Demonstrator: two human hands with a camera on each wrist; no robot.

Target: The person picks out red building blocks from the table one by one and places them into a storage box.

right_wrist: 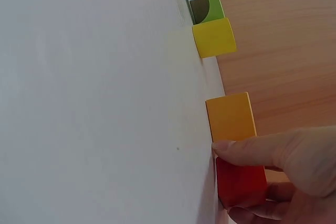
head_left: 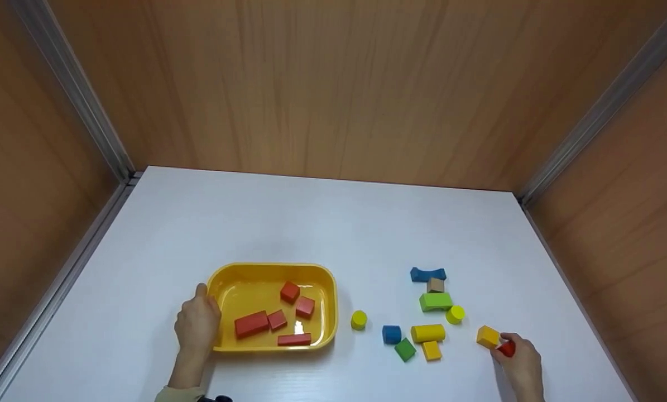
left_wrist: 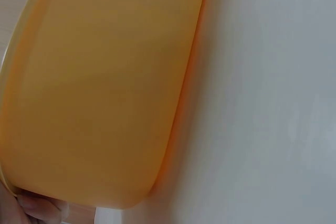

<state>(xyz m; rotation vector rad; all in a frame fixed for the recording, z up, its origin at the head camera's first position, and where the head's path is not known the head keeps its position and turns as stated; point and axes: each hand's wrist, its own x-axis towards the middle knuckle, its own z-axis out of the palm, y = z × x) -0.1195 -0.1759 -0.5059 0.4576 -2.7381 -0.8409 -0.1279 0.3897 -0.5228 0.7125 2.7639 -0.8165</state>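
My left hand [head_left: 197, 321] grips the left rim of a yellow tray [head_left: 333, 312]. Inside the tray lie several red blocks, among them a large rectangular one [head_left: 252, 325] and a thin flat one [head_left: 294, 339]. In the left wrist view the tray's outer wall [left_wrist: 100, 87] fills much of the picture, and a few fingertips show at its lower corner. At the right, my right hand [head_left: 520, 360] pinches a red block [right_wrist: 241, 184] between thumb and fingers. Right beside that block stands an orange-yellow cube [head_left: 487, 337], close to the thumb.
Between tray and right hand several blocks are scattered: a yellow-green cylinder [head_left: 359, 320], a blue block [head_left: 392, 334], a green cube [head_left: 405, 350], a yellow cylinder [head_left: 429, 333], a light green block [head_left: 435, 302] and a blue curved block [head_left: 428, 274]. Wooden panels [head_left: 333, 89] wall in the white table [head_left: 311, 218].
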